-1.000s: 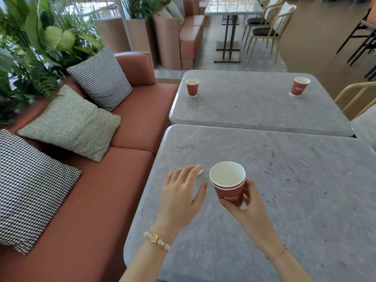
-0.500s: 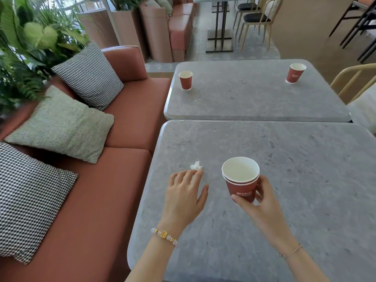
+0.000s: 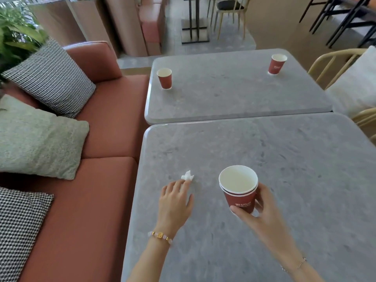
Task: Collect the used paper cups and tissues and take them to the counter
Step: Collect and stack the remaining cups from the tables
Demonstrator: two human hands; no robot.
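Right grip (image 3: 267,218) round stacked cups (image 3: 239,198), tissue (image 3: 187,176) nearby

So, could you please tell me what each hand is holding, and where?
The right hand grips the two stacked cups around the lower wall. The left hand holds nothing; it is open beside the tissue.

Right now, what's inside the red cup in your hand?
Another paper cup is nested in the outer red cup that the right hand holds. Its white inside looks empty. The outer cup hides the inner cup's sides and base.
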